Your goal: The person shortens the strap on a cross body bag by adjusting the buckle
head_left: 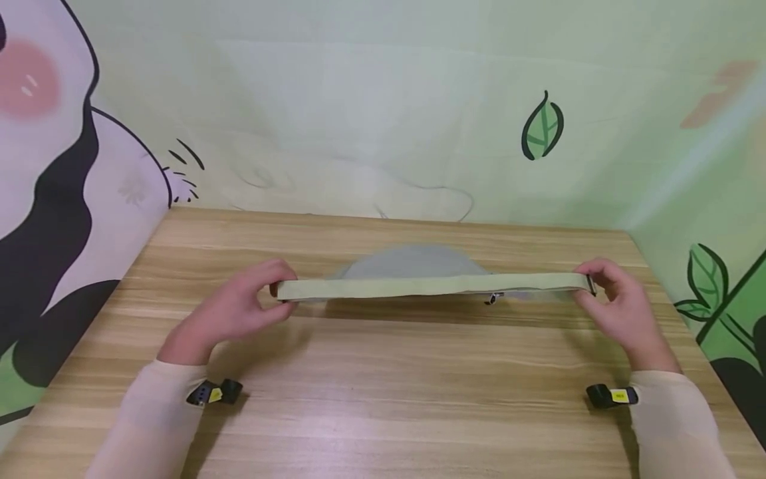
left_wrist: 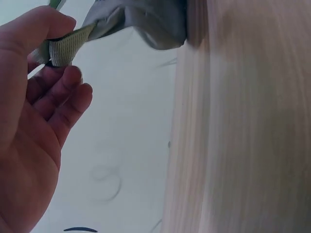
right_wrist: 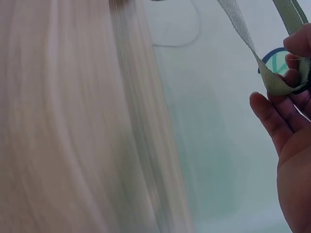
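A pale green webbing strap stretches nearly level above the table between both hands. Its left end is pinched by my left hand, thumb on one side and fingers on the other. My right hand pinches the other end, where a dark buckle shows. Behind the strap is a grey fabric bag, with a small zipper pull below the strap. The left wrist view shows the bag's soft grey side by the strap's held end. In the right wrist view the strap folds back at the fingers.
The wood-grain table spreads under both arms. At its back edge rises a pale green wall with painted leaves and a panda. Each wrist wears a black band with a small camera, on the left and right.
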A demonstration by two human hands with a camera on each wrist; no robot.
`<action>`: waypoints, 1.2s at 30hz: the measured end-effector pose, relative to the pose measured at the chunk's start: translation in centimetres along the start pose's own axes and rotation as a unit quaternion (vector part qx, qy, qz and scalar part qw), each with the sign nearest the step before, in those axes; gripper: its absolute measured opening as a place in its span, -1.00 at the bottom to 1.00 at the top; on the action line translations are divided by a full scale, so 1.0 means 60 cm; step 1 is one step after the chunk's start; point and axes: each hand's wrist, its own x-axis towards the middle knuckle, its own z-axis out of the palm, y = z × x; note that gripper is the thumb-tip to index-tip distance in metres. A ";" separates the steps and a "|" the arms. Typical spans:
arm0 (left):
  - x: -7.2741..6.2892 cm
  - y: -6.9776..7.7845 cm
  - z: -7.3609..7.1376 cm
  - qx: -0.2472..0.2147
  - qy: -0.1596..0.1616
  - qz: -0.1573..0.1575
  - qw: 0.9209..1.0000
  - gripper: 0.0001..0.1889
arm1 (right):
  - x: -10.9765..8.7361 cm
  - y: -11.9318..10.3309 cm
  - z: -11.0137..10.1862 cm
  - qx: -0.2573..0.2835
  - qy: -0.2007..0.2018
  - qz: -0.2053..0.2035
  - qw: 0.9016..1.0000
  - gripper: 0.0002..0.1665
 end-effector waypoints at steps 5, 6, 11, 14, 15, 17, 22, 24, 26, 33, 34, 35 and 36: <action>-0.005 -0.001 -0.011 -0.022 0.014 -0.006 1.000 -0.60 | -0.002 0.005 -0.002 -0.004 -0.005 0.003 1.000 -0.58; -0.006 -0.001 -0.013 -0.023 0.015 -0.009 1.000 -0.60 | -0.002 0.005 -0.002 -0.002 -0.006 0.005 1.000 -0.59; -0.004 0.002 -0.021 -0.020 0.012 -0.021 1.000 -0.58 | 0.001 -0.005 -0.003 0.041 0.007 0.026 0.999 -0.67; 0.001 0.002 -0.019 0.016 0.002 -0.023 1.000 -0.54 | 0.003 -0.017 -0.002 0.058 0.016 0.035 0.998 -0.68; 0.004 0.002 -0.018 0.026 -0.002 -0.022 0.999 -0.53 | 0.004 -0.020 0.000 0.059 0.018 0.034 0.998 -0.68; 0.008 0.003 -0.015 0.047 -0.006 -0.021 0.999 -0.55 | 0.006 -0.026 0.005 0.094 0.025 0.032 0.995 -0.67; 0.011 0.007 -0.009 0.047 0.009 -0.022 0.999 -0.59 | 0.015 -0.031 0.025 0.299 0.016 -0.029 0.954 -0.55; 0.009 0.007 -0.006 0.008 0.025 -0.025 0.999 -0.58 | 0.019 -0.030 0.035 0.398 0.000 -0.063 0.915 -0.51; 0.006 0.008 -0.003 -0.052 0.044 -0.033 0.997 -0.58 | 0.023 -0.029 0.043 0.481 -0.010 -0.087 0.872 -0.51; 0.005 0.014 0.009 -0.187 0.092 -0.038 0.977 -0.60 | 0.031 -0.032 0.055 0.559 0.005 -0.098 0.823 -0.64; 0.006 0.015 0.010 -0.192 0.096 -0.029 0.976 -0.57 | 0.032 -0.034 0.054 0.547 0.006 -0.097 0.831 -0.63; 0.007 0.015 0.010 -0.194 0.099 -0.020 0.976 -0.55 | 0.032 -0.036 0.054 0.533 0.007 -0.096 0.840 -0.62; 0.008 0.016 0.010 -0.196 0.102 -0.011 0.975 -0.52 | 0.032 -0.038 0.053 0.520 0.008 -0.095 0.849 -0.60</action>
